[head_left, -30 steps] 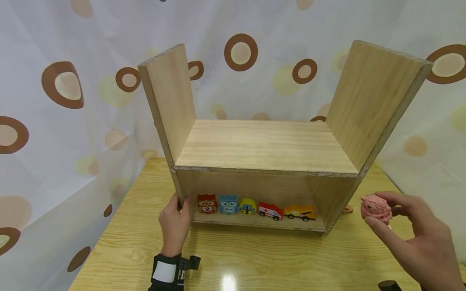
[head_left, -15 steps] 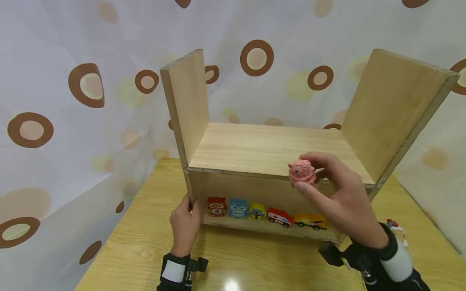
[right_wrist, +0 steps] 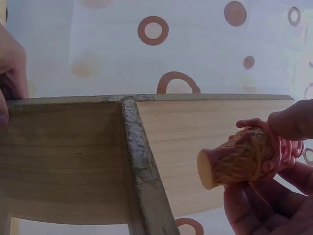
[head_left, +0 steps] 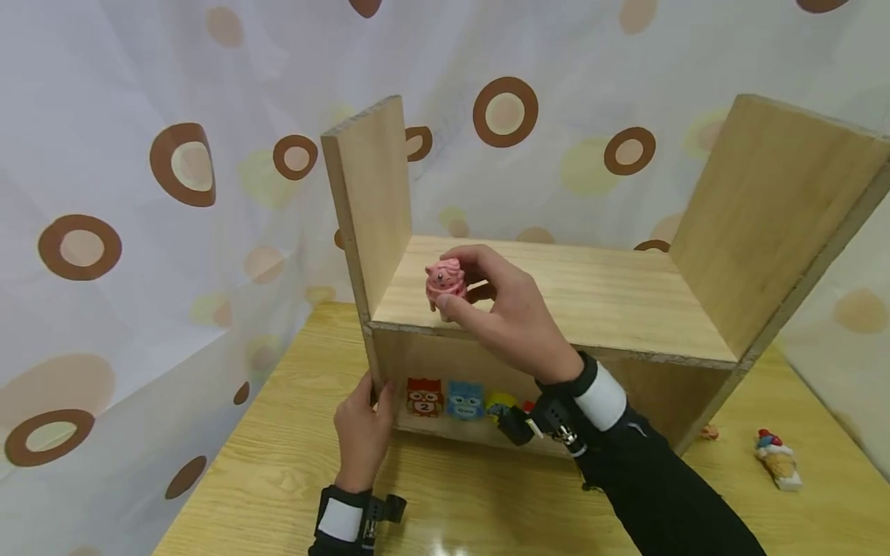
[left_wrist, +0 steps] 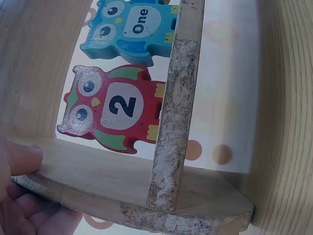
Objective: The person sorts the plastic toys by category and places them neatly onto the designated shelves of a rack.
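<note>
A pink ice cream cone toy [head_left: 445, 279] with a small face and a waffle-patterned cone [right_wrist: 239, 156] is pinched between thumb and fingers of my right hand [head_left: 513, 313]. It is held over the left end of the wooden shelf's upper board [head_left: 612, 305], near the left side panel [head_left: 375, 208]. Lower down, my left hand [head_left: 363, 436] grips that side panel, thumb inside and fingers outside. Inside the lower compartment stand a red owl block [left_wrist: 110, 110] marked 2 and a blue owl block [left_wrist: 132, 27] marked One.
A yellow tree block [head_left: 499, 403] stands beside the owls, partly behind the right wrist's camera; the right arm covers the toys farther right. Another ice cream cone toy [head_left: 779, 461] lies on the table [head_left: 278, 463] right of the shelf, near a small orange-brown object [head_left: 709, 432].
My right hand has carried the pink cone toy leftward, from beside the shelf's right end to over its upper board's left end. The left hand keeps its grip; the view has shifted slightly.
</note>
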`<state>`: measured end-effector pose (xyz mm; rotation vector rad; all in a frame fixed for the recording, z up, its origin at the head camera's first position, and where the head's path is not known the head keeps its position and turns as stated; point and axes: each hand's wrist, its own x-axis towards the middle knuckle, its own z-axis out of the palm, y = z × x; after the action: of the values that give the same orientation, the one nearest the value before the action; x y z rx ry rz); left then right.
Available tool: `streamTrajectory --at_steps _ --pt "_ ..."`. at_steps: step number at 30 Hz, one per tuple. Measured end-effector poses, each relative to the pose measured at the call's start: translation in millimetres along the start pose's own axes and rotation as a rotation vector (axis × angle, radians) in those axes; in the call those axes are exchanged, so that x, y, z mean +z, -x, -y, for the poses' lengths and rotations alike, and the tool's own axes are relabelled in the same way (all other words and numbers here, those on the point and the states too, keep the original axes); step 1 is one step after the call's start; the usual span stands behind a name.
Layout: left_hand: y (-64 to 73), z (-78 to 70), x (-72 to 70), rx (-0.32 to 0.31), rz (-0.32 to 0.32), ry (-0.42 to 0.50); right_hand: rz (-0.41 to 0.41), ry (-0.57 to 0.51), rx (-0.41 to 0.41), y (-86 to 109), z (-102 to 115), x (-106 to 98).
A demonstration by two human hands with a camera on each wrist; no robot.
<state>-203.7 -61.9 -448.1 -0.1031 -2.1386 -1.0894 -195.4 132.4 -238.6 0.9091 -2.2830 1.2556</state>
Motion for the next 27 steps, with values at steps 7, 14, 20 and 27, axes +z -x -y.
streamTrajectory --at_steps 7,14,20,27 --pt "1.4 -4.6 3.8 0.009 0.017 0.014 0.029 -0.014 0.107 -17.2 -8 10" --pt "1.6 -7.4 3.2 0.018 0.008 0.004 0.046 0.001 0.151 -29.0 -9 20" --pt "2.9 -10.0 4.6 0.029 0.009 0.014 0.058 0.018 0.149 -30.7 -10 25" --pt "3.4 -14.1 4.0 0.012 0.02 0.036 0.079 0.047 0.135 -28.9 -10 25"
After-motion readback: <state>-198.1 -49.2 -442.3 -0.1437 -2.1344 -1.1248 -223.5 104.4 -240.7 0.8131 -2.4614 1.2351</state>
